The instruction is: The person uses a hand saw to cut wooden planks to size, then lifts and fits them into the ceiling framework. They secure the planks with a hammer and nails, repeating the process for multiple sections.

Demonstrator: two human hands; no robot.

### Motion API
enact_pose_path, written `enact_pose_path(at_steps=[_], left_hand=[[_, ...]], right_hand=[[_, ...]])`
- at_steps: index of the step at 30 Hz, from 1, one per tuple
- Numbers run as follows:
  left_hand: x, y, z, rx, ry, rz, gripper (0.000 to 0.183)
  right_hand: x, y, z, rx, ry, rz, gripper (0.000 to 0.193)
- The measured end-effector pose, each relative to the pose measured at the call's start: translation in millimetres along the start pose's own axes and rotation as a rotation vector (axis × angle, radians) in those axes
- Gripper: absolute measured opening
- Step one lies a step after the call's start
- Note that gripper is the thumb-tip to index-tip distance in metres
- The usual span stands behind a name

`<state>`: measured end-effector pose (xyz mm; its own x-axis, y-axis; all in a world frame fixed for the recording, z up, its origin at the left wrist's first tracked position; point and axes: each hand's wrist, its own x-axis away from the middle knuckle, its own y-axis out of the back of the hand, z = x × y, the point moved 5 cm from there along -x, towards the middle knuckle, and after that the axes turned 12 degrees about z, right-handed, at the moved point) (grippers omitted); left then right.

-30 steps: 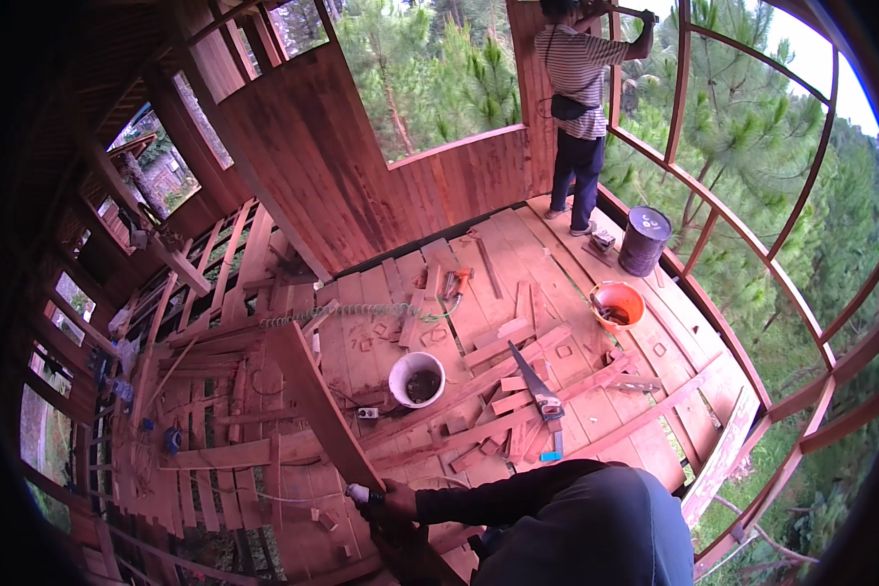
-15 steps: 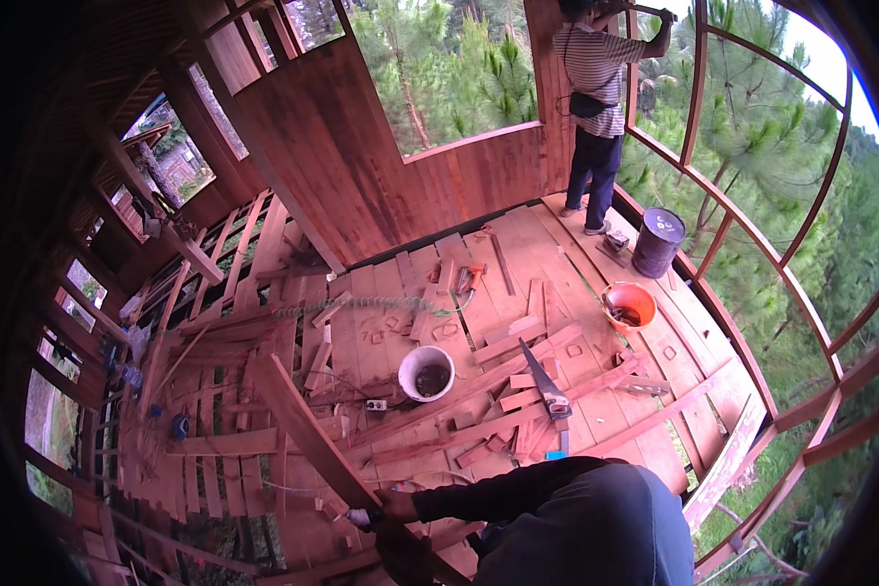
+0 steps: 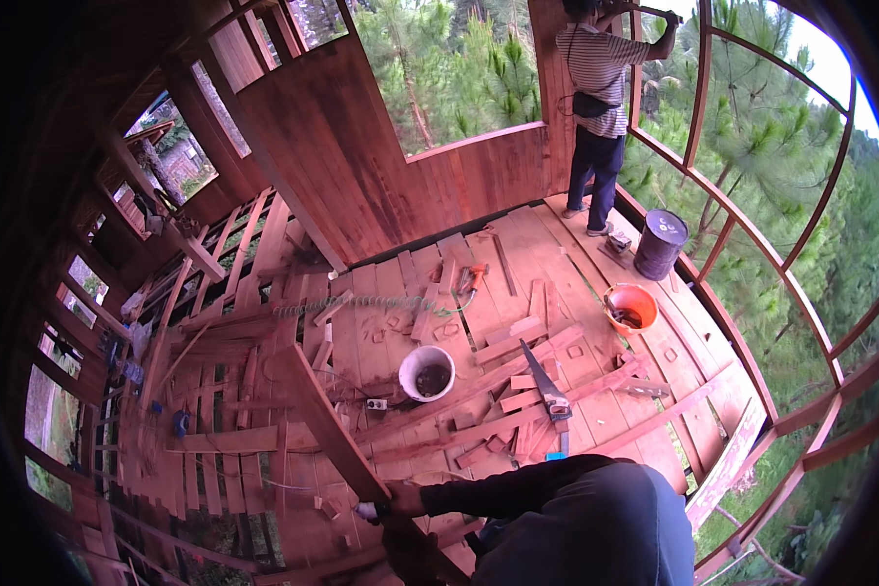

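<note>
A long reddish-brown plank slants up and away from my lap, its far end raised above the floor. My right hand, in a dark sleeve, reaches across from the right and is closed on the plank's edge. Beside its fingers is a small white and dark object, too small to name. My left hand lies lower on the same plank, in deep shadow, and its fingers do not show clearly. My bent knee in dark cloth hides part of the right arm.
Wood offcuts litter the plank floor near a handsaw, a white bucket, an orange bucket and an orange power tool. A dark drum stands near another person with raised arms. Gaps open between floorboards.
The far end of the plank has swung to the right and slightly up. My right hand has shifted slightly right with it. The other person has barely moved.
</note>
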<state>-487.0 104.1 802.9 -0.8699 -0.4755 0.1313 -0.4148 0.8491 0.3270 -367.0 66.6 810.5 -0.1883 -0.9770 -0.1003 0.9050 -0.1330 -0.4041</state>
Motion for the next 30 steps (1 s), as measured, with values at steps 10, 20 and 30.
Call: enact_pose_path(at_steps=[10, 20, 30], left_hand=[[46, 62, -25, -0.410, 0.016, -0.272, 0.071], [165, 127, -43, -0.839, 0.226, -0.953, 0.070], [225, 143, -70, -0.920, 0.400, -1.185, 0.066]], right_hand=[[-57, -21, -15, 0.395, 0.170, 0.238, 0.034], [-111, -148, -23, 0.356, 0.158, 0.454, 0.046], [-139, -258, -53, -0.189, -0.150, 0.769, 0.043]])
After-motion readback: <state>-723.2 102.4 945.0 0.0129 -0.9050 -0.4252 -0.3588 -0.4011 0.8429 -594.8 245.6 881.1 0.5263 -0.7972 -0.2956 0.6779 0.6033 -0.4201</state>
